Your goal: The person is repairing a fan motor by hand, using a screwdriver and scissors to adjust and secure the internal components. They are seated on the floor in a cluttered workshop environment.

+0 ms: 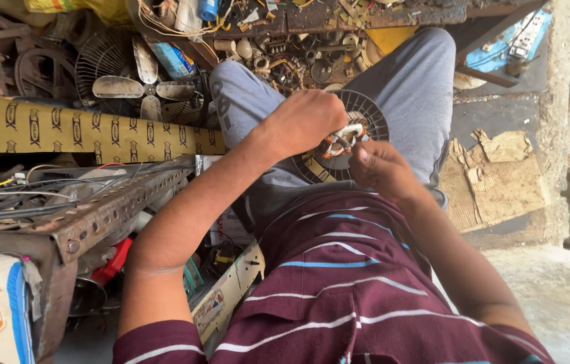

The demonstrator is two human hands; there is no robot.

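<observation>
Both my hands on a small motor winding above my lap.

My left hand point(305, 121) has its grip curled shut over the top of the copper-and-white motor winding point(340, 141), and my right hand point(379, 165) pinches it from below with fingertips together on its edge. The winding sits over a round black slotted fan housing point(366, 111) resting on my grey-trousered knees point(413, 81). To my left lie a fan blade with wire guard point(130, 84), a patterned yellow cardboard strip point(89, 131) and a rusty perforated metal rack point(96, 216).
</observation>
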